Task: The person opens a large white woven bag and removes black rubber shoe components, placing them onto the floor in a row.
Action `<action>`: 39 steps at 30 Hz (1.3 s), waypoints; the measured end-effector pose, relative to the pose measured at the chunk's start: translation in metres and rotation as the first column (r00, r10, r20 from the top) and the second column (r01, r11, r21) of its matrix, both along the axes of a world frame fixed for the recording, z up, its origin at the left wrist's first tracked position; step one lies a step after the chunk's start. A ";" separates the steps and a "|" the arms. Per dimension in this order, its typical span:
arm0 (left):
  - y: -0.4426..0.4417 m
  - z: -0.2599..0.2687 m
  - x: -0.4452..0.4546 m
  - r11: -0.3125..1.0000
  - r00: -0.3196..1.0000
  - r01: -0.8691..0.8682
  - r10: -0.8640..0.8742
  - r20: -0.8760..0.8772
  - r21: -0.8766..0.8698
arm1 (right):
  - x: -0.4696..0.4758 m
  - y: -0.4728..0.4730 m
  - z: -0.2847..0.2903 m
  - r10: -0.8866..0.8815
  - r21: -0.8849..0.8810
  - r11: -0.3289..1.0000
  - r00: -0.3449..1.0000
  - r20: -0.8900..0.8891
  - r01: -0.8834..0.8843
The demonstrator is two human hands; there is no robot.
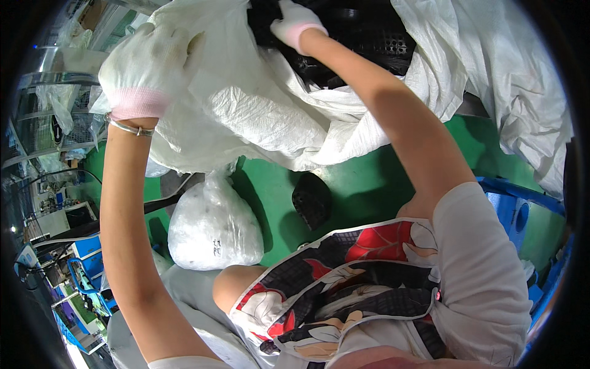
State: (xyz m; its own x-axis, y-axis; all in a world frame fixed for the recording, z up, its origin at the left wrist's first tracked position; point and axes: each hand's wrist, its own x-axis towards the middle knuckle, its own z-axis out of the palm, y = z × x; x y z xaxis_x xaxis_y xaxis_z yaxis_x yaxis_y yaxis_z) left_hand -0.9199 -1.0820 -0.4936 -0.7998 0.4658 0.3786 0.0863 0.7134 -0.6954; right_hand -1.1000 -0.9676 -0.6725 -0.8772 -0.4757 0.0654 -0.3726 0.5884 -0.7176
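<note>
My left hand (140, 71), in a white knit glove with a pink cuff, grips the gathered edge of a large white woven sack (272, 120) at the upper left. Black plastic parts (359, 41) lie inside the sack's wide mouth, some with rows of holes. Over them reaches my right hand (297, 25), gloved the same way. Its fingertips run into the top edge of the picture, and whether they hold a part cannot be seen.
On the green floor (276, 184) stand a tied clear plastic bag (216, 226) bearing writing and a black shoe-like object (312, 200). Grey sacks (193, 295) lie at lower left. A blue plastic crate (507, 212) is at right. Shelving (60, 115) lines the left.
</note>
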 end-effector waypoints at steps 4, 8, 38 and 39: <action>0.000 0.001 0.000 0.998 0.998 -0.057 0.057 -0.001 -0.007 | -0.001 0.050 0.001 0.054 -0.189 0.982 0.984 0.171 -0.021; -0.005 -0.006 -0.001 0.996 0.996 -0.087 0.087 0.023 0.012 | 0.005 0.077 0.007 -0.006 -0.094 0.995 0.990 0.141 0.019; 0.010 0.013 -0.013 0.933 0.997 -0.077 0.079 0.008 0.351 | -0.018 0.145 0.019 0.073 0.443 0.893 0.947 -0.314 0.078; 0.013 0.022 -0.011 0.947 0.997 -0.069 0.075 -0.008 0.313 | -0.012 0.139 0.027 0.142 0.458 0.886 0.897 -0.419 0.073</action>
